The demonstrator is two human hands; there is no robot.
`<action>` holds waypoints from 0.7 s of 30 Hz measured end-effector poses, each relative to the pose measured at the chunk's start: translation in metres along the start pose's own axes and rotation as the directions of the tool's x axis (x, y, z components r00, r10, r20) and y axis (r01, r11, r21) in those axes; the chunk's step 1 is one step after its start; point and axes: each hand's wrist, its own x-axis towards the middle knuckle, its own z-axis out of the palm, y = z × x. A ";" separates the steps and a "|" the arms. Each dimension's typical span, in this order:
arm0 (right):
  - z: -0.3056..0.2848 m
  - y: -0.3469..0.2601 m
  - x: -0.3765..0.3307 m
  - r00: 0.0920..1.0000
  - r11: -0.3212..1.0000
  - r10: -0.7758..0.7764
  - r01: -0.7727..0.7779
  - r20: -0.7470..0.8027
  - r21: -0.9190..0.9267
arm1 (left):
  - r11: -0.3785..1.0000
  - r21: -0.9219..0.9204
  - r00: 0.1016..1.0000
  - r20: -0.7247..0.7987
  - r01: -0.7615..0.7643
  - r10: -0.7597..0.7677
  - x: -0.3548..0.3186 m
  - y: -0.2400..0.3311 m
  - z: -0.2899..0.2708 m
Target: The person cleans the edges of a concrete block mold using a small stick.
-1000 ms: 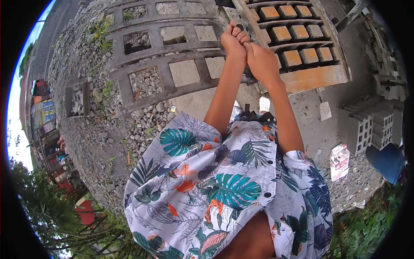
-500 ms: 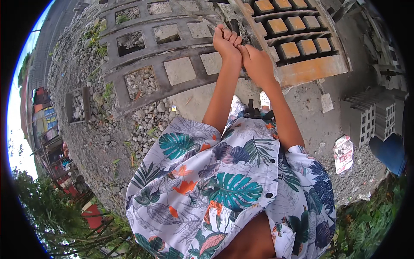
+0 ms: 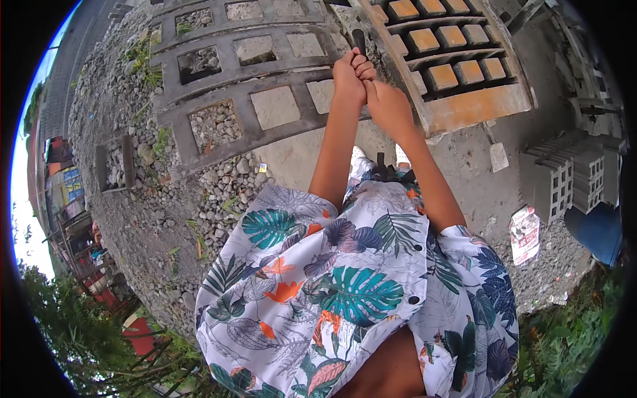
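Observation:
My left hand (image 3: pixel 350 77) and my right hand (image 3: pixel 391 109) are held out together in front of me, touching, with the left one a little farther away. Both have their fingers curled closed. Just beyond the left fingers a short dark rod, like a handle end (image 3: pixel 359 41), sticks up; whether it lies in my grip cannot be made out. Left of the hands spreads a grey grid frame (image 3: pixel 245 96) with square openings, some with grey slabs in them. To the right stands an orange-stained metal mould (image 3: pixel 475 108) holding rows of orange-topped blocks (image 3: pixel 442 77).
Loose stones (image 3: pixel 222 209) cover ground at left, around a small rectangular frame (image 3: pixel 129 162). At right are grey hollow blocks (image 3: pixel 561 190), a printed paper sack (image 3: pixel 525 237) and something blue (image 3: pixel 592 233). A pale flat piece (image 3: pixel 498 156) lies below the mould.
Both hands have come slightly nearer to me. The left fingers now sit right below the dark rod end, which earlier showed to their right.

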 end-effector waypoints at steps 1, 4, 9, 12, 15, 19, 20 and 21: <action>-0.001 0.004 0.001 1.000 0.999 -0.012 0.012 -0.008 0.035 | 1.000 0.000 1.000 0.008 0.003 -0.003 0.002 -0.001 0.007; -0.011 0.011 0.000 0.994 0.990 -0.093 0.099 -0.063 0.103 | 0.994 -0.077 0.997 -0.013 -0.083 0.082 -0.002 -0.015 0.012; -0.007 0.038 -0.018 0.987 0.974 -0.110 0.130 -0.115 0.188 | 0.996 -0.007 0.996 -0.018 -0.087 0.087 -0.019 -0.039 0.009; -0.002 0.042 -0.024 0.979 0.958 -0.143 0.174 -0.147 0.227 | 0.977 0.133 0.982 0.106 -0.168 0.155 -0.029 -0.042 0.024; 0.002 0.040 -0.019 0.949 0.905 -0.135 0.235 -0.284 0.356 | 0.955 0.205 0.935 0.326 -0.214 0.140 -0.039 -0.036 0.042; 0.003 0.021 -0.011 0.990 0.983 -0.099 0.114 -0.104 0.142 | 0.977 0.028 0.977 0.024 -0.211 0.210 -0.022 -0.019 0.004; 0.001 0.022 -0.008 0.990 0.986 -0.129 0.135 -0.058 0.102 | 0.977 0.096 0.982 0.015 -0.189 0.189 -0.021 -0.017 0.000; -0.001 0.023 -0.006 0.987 0.985 -0.158 0.158 -0.011 0.063 | 0.976 0.088 0.980 0.017 -0.200 0.199 -0.020 -0.022 -0.002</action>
